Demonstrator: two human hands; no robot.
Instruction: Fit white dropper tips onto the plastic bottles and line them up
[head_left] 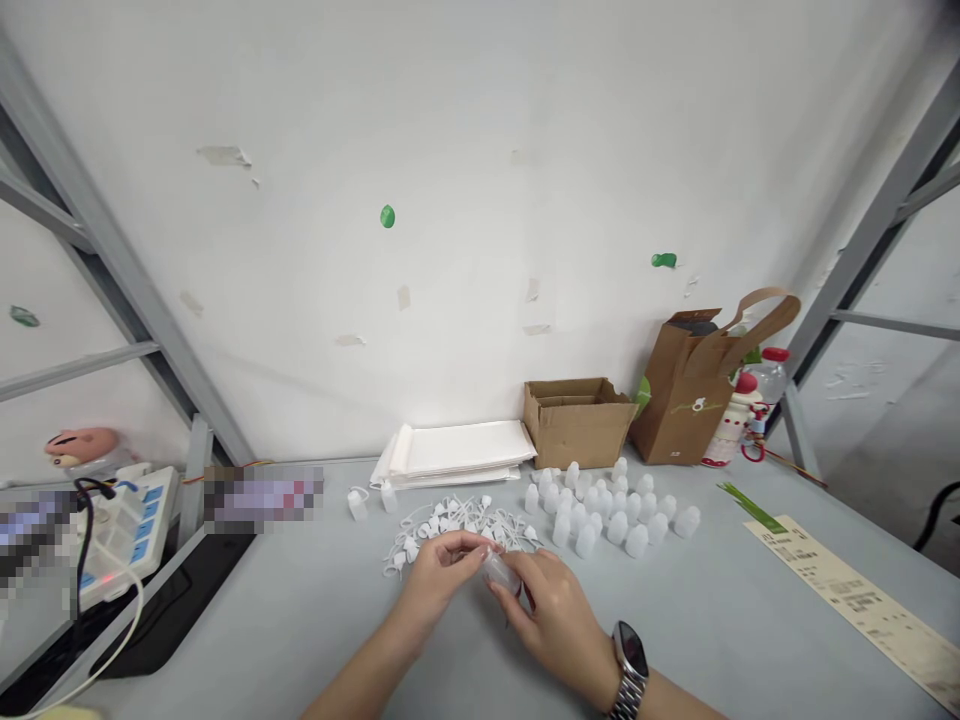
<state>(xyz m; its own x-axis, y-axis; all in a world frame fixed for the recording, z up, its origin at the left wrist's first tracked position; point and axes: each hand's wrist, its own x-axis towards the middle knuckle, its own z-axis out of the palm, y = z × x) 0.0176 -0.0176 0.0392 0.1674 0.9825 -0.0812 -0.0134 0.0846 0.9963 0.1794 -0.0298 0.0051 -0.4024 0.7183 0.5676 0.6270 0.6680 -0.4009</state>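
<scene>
Between my two hands, low in the middle of the head view, is a small translucent white plastic bottle (501,577). My right hand (551,600) grips its body between thumb and fingers. My left hand (442,572) pinches at its upper end; whether a cap is there I cannot make out. Just beyond my hands lies a loose pile of white caps with looped cords (450,520). To the right stand several translucent white bottles (592,505) in a cluster. Left of the pile, two bottles (357,503) have white loops at their tops.
A stack of white sheets or bags (461,450) lies against the wall beside an open cardboard box (581,435). Farther right are a brown paper bag (679,400) and a printed paper strip (855,600). A power strip (142,530) with cables sits at the left.
</scene>
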